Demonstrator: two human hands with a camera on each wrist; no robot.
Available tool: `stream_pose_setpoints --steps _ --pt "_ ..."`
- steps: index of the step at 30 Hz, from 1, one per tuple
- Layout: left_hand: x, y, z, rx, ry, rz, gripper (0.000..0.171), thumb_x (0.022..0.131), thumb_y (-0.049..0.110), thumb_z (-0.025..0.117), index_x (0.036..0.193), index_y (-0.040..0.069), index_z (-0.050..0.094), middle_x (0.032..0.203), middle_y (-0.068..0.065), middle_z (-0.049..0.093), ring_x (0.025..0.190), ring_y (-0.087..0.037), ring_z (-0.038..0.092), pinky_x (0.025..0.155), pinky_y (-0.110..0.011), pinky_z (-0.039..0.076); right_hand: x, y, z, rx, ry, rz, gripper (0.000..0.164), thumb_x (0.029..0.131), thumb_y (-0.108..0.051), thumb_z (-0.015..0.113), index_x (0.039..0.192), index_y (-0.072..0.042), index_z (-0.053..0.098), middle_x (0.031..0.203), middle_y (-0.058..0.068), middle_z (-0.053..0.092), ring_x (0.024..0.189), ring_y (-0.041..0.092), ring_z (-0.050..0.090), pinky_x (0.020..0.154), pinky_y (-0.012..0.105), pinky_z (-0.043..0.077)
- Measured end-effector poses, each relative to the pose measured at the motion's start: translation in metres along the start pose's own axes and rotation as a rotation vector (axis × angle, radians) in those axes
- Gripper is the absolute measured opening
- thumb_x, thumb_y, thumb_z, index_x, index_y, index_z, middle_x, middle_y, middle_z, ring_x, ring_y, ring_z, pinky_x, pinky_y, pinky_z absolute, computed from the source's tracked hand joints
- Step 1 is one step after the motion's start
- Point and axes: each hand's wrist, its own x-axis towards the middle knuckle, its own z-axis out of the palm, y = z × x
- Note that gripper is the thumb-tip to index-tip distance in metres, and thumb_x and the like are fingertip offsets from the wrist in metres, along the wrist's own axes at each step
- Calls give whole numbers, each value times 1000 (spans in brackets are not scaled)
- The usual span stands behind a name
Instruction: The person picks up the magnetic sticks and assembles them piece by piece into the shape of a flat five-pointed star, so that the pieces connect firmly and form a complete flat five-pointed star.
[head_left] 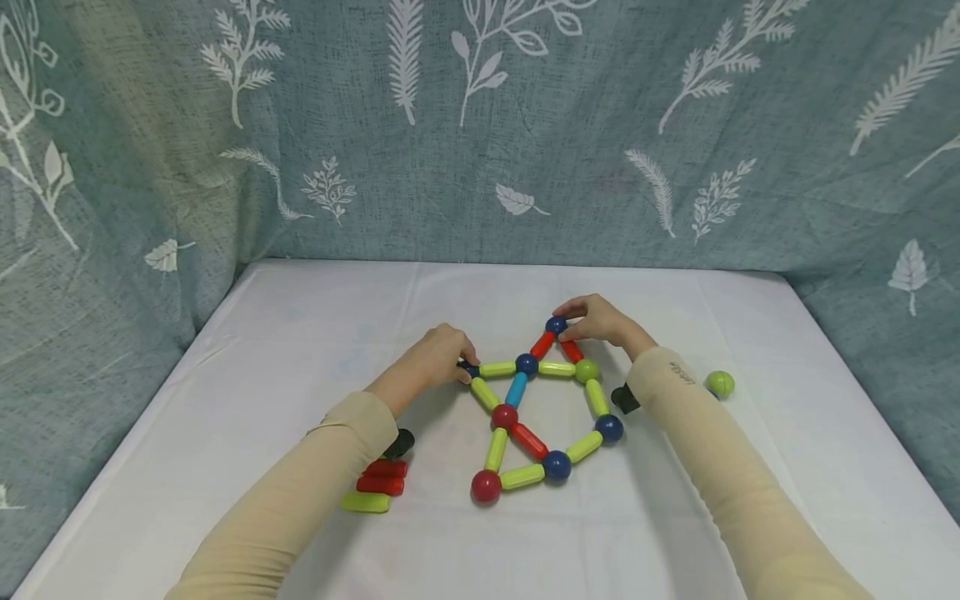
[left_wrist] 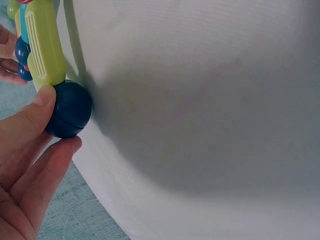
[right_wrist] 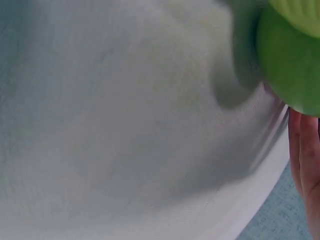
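A flat frame of stick-and-ball building pieces lies on the white cloth, its yellow-green sticks (head_left: 522,477), red sticks (head_left: 528,441) and blue stick (head_left: 516,389) joined at balls. My left hand (head_left: 437,358) pinches the dark blue ball (left_wrist: 71,111) at the frame's left corner between thumb and fingers. At the far tip, my right hand (head_left: 600,322) holds another dark blue ball (head_left: 556,325), from which two red sticks run down. One of these meets a green ball (head_left: 587,371), which looms large beside the fingers in the right wrist view. Red balls (head_left: 486,487) sit at the near left.
Beside my left forearm lie loose red sticks (head_left: 381,485) and a yellow-green stick (head_left: 366,502). A loose green ball (head_left: 720,384) rests right of my right sleeve. Behind the white-covered table (head_left: 337,300) hangs a blue-green leaf-print curtain (head_left: 450,192).
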Motion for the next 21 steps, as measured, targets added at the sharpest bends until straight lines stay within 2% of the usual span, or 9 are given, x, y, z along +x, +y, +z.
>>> stream_pose_setpoints --steps 7,11,18,21 --pt "0 1 0 -11 -5 0 25 74 12 75 97 5 71 100 -7 67 98 -22 59 84 -30 48 -3 3 1 -19 23 4 45 84 -8 64 126 0 52 129 21 48 117 32 45 95 40 41" --pt "0 2 -1 -7 -6 0 24 74 12 75 97 5 71 100 -7 67 97 -22 60 83 -30 48 -13 2 0 0 70 1 44 85 -13 63 126 -1 52 128 19 49 114 31 48 93 40 42" --pt "1 2 -2 1 -6 -1 25 74 13 76 97 6 71 100 -7 67 98 -22 59 84 -31 47 -55 -1 -4 179 129 -108 40 87 -11 61 124 3 51 124 20 53 110 31 52 91 40 44" --pt "0 2 -3 4 -12 0 25 74 13 75 98 6 71 100 -7 67 98 -22 59 84 -31 48 -76 3 -5 210 138 -133 38 88 -11 61 122 4 52 122 20 54 108 29 54 91 39 44"
